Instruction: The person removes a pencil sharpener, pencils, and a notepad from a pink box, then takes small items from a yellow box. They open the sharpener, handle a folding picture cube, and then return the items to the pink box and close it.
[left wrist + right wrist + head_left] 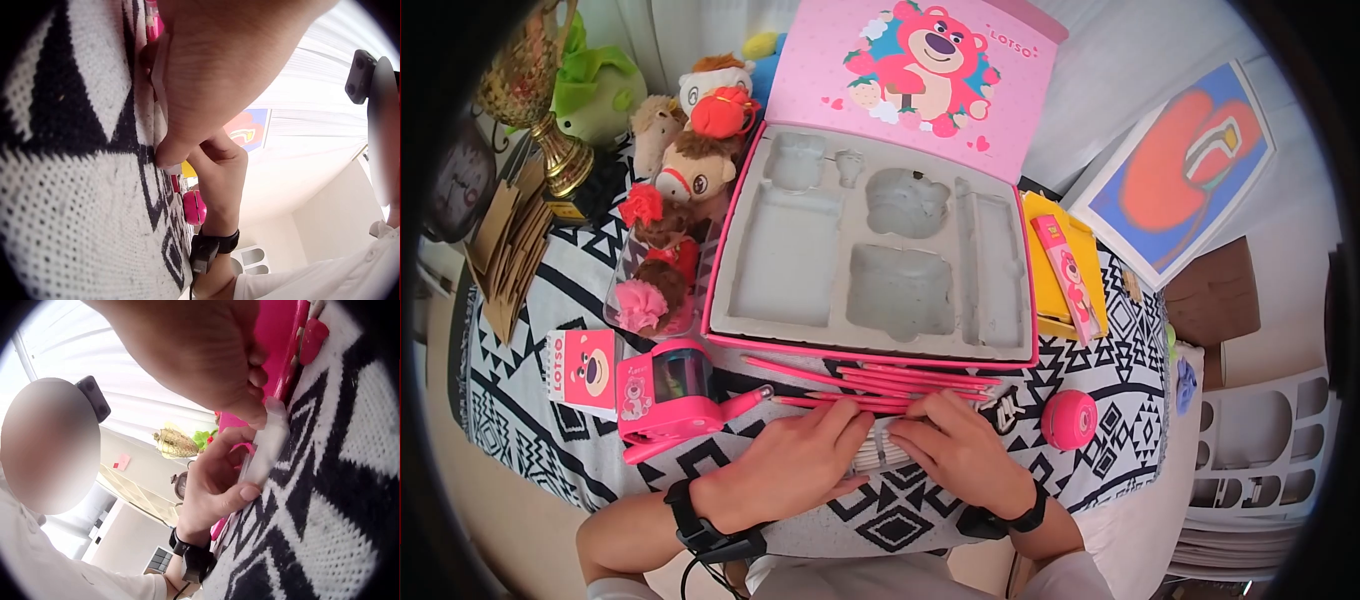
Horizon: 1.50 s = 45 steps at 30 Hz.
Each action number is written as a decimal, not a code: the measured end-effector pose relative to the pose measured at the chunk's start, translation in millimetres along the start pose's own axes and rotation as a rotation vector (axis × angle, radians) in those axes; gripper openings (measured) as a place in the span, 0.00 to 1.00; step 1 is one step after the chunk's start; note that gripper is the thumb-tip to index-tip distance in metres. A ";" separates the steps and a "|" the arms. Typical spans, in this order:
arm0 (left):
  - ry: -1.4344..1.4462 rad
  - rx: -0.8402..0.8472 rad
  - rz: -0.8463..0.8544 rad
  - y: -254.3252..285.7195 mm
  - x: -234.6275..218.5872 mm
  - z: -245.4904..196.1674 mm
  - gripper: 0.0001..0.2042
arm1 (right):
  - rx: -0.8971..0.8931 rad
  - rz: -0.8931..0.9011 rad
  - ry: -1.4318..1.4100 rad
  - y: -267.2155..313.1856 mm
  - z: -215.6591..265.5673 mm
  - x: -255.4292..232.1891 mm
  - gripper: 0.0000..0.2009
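Observation:
A small clear plastic box (880, 448) of white sticks lies low over the patterned cloth, between both hands. My left hand (800, 462) grips its left end; in the right wrist view the thumb and fingers of that hand (209, 490) pinch the whitish box (271, 439). At the other end, my right hand (960, 450) holds the box with bent fingers. Just beyond the fingertips lie several pink pencils (880, 378). Left of them stands a pink crank pencil sharpener (645, 400). The fingers cover much of the box.
Behind the pencils stands an open pink gift box (855, 220) with a grey moulded insert. A round pink case (1069, 420) sits at right, a yellow item (1090, 270) behind it. Notebooks (590, 370), plush toys (695, 165) and a trophy (560, 160) are at left.

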<state>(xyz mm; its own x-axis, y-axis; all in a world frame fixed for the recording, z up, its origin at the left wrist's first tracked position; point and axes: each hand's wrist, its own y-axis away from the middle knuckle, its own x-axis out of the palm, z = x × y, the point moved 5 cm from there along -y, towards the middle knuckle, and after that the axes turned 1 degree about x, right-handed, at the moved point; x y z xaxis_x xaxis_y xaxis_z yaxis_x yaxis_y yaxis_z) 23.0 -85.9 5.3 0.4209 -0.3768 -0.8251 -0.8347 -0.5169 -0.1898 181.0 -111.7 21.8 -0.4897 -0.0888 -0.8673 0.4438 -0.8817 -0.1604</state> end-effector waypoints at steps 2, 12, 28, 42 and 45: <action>0.002 0.004 -0.006 -0.4 -0.5 -0.1 0.28 | -0.020 -0.043 -0.074 0.1 0.8 -9.2 0.08; 0.012 -0.005 -0.004 -0.7 0.3 0.7 0.28 | 0.428 0.135 0.036 36.1 -57.9 -55.8 0.08; 0.018 -0.027 0.000 -1.1 1.1 0.2 0.28 | 0.393 0.085 0.146 36.0 -56.5 -46.3 0.07; 0.025 -0.026 -0.007 0.6 2.8 2.7 0.30 | 0.234 -0.060 0.053 12.1 -23.8 -37.7 0.06; 0.021 -0.022 -0.008 0.7 3.2 2.4 0.30 | -0.004 -0.099 -0.022 3.6 -5.6 -19.9 0.09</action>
<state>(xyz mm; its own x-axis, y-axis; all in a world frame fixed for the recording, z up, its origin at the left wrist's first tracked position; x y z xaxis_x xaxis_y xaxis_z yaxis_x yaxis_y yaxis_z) 22.9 -85.7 1.2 0.4352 -0.3887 -0.8121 -0.8232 -0.5370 -0.1841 196.5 -110.5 35.8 -0.5479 -0.0111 -0.8365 0.3951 -0.8848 -0.2470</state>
